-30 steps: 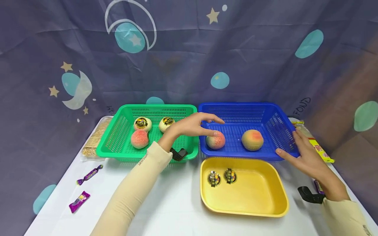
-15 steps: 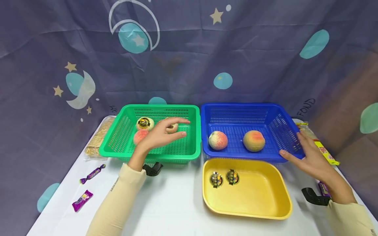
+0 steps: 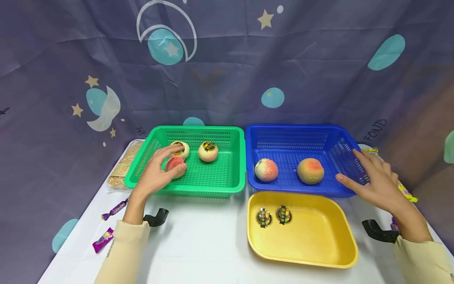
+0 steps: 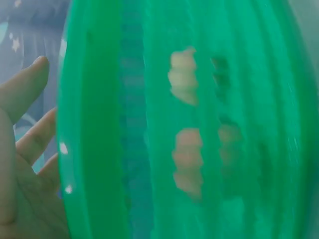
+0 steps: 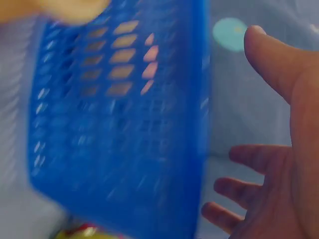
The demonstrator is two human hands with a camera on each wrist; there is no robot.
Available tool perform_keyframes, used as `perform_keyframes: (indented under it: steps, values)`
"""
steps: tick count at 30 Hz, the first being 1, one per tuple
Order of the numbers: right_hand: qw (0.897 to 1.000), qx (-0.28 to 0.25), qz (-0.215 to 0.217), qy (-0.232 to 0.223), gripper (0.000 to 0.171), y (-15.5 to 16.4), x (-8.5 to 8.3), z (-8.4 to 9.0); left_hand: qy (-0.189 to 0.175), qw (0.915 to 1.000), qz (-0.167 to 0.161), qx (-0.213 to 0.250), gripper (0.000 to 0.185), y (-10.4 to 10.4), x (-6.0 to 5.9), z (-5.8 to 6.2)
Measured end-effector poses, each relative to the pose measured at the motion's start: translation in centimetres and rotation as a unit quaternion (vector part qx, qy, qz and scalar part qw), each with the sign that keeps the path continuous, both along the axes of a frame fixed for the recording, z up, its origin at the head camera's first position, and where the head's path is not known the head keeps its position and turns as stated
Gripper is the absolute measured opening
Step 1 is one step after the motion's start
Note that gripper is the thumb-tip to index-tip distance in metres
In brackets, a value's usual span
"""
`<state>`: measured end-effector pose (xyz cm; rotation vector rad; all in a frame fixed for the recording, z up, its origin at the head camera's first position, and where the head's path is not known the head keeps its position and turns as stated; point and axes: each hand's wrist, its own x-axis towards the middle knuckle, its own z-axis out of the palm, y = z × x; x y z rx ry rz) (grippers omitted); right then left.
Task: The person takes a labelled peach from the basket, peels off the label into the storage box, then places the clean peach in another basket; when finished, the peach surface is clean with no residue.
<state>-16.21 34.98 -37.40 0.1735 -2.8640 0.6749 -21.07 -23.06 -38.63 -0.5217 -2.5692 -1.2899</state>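
At both baskets (image 3: 213,173) (image 3: 287,134), loosely spread hands (image 3: 156,172) (image 3: 379,185).

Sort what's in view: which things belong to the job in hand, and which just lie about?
Likely in the job:
green basket, three fruits inside, left hand above
blue basket, two fruits inside, right hand near
perhaps yellow tray

Probably lying about:
purple sweets
clear packet
yellow packet
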Motion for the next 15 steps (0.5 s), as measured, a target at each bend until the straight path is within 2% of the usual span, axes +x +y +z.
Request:
perform_keyframes:
  steps: [6,9,12,15]
  values:
    - [0.998,-0.03,0.047,0.01,0.088,-2.9,-1.0,1.6,0.02,0.9977,0.056,-0.033,0.055,-3.2,0.6,-0.9]
    - [0.997,-0.034,0.068,0.017,0.086,-4.7,-1.6,2.3,0.019,0.9931,0.089,-0.074,0.059,-4.3,0.9,-1.1]
    - [0.995,-0.046,0.084,0.016,0.085,-6.5,-2.1,2.9,0.005,0.9851,0.121,-0.122,0.067,-5.2,1.1,-1.1]
    - [0.993,-0.063,0.1,0.007,0.082,-8.1,-2.6,3.6,-0.018,0.9786,0.138,-0.152,0.075,-6.0,1.1,-1.2]
